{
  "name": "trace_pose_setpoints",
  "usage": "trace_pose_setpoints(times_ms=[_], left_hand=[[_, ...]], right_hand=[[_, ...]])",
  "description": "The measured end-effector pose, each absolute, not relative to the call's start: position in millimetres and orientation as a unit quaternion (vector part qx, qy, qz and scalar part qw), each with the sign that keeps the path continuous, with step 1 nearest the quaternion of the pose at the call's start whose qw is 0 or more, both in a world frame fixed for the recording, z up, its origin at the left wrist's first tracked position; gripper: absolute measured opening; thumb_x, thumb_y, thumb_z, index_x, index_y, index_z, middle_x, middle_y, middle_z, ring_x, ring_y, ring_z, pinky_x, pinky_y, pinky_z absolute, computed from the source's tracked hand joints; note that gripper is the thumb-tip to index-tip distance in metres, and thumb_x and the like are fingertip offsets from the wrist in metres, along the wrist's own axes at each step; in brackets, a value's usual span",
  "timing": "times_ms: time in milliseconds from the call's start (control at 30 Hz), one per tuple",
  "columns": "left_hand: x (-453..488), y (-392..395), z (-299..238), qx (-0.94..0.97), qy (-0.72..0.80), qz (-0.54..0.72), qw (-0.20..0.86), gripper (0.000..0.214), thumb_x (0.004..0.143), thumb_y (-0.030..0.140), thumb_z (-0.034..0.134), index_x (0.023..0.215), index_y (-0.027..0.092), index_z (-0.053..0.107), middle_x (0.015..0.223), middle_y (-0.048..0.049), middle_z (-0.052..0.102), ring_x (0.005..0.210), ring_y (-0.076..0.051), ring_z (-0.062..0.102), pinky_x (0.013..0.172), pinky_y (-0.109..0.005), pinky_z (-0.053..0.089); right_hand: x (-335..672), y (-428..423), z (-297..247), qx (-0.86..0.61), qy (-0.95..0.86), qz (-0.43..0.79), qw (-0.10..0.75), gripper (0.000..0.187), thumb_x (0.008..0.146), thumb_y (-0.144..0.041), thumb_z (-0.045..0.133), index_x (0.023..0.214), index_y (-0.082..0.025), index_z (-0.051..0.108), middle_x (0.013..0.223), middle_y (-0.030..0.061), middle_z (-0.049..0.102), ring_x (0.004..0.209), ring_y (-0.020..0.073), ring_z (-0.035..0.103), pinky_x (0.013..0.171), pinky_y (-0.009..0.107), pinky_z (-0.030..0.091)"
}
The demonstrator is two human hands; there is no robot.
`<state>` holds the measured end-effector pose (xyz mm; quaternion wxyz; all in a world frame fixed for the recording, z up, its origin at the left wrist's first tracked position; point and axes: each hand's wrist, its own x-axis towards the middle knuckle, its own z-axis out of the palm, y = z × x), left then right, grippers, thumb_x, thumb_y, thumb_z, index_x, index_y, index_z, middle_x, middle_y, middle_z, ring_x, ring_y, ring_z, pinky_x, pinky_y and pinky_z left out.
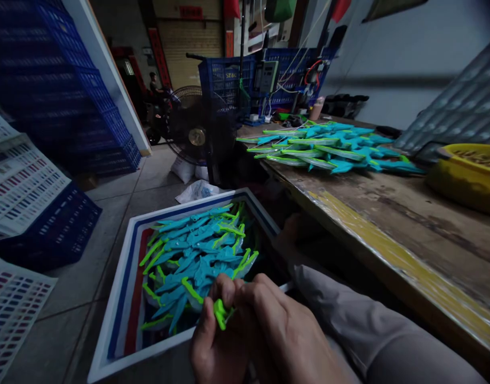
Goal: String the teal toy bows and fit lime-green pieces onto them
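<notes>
Low at frame bottom, both hands meet over the near corner of the white box. Left hand and right hand are pressed together, fingers curled narrow and pinching one small green piece between them. Only its green end shows; the rest is hidden by the fingers, so whether it joins a blue part cannot be told. The visible bit runs roughly up and down, tilted a little left at the top

Left thumb lies along its left side; right fingertips close over it from the right and above. Neither hand is clearly nearer; both touch it

Just beyond the fingers, up and left, lies the heap of blue-and-green parts inside the box, long axes mostly slanting from lower left to upper right. Too tangled to count; dozens at a guess

Second heap of like parts on the workbench, well apart to the upper right, long axes mostly left to right. Also beyond counting

Counted: one box, one held piece, two heaps, one yellow basin at right on the bench, one fan on the floor behind
</notes>
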<state>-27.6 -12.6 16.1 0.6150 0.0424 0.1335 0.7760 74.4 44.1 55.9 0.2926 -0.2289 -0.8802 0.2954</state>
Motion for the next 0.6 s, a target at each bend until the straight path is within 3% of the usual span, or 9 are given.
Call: trace_pose_setpoints(times_ms=[200, 367, 600], left_hand=[[-25.4, -9.6, 13.7, 0.035, 0.129, 0.774, 0.619, 0.030, 0.081, 0.043, 0.077, 0.076, 0.021, 0.058, 0.075, 0.0006, 0.041, 0.073, -0.016, 0.044, 0.080, -0.030, 0.045], [-24.0, -8.2, 11.7, 0.041, 0.138, 0.775, 0.616, 0.030, 0.081, 0.046, 0.076, 0.076, 0.022, 0.059, 0.078, 0.0001, 0.040, 0.074, -0.016, 0.044, 0.080, -0.031, 0.045], [-24.5, -5.8, 11.7, 0.052, 0.150, 0.774, 0.613, 0.032, 0.080, 0.047, 0.076, 0.076, 0.022, 0.056, 0.077, -0.0002, 0.040, 0.073, -0.017, 0.044, 0.080, -0.032, 0.045]], right_hand=[[78.3, 43.0, 47.4, -0.228, -0.884, 0.285, 0.293, 0.009, 0.101, -0.014, 0.050, 0.104, -0.022, 0.050, 0.093, 0.0037, 0.058, 0.073, 0.0157, 0.058, 0.058, 0.023, 0.046], [77.2, 42.8, 49.2, -0.231, -0.874, 0.306, 0.299, 0.013, 0.102, -0.012, 0.047, 0.095, -0.023, 0.048, 0.094, 0.0041, 0.058, 0.075, 0.0163, 0.058, 0.057, 0.023, 0.045], [74.5, 42.0, 49.0, -0.226, -0.861, 0.302, 0.341, 0.013, 0.102, -0.011, 0.045, 0.097, -0.023, 0.048, 0.087, 0.0025, 0.057, 0.071, 0.0150, 0.058, 0.057, 0.022, 0.045]])
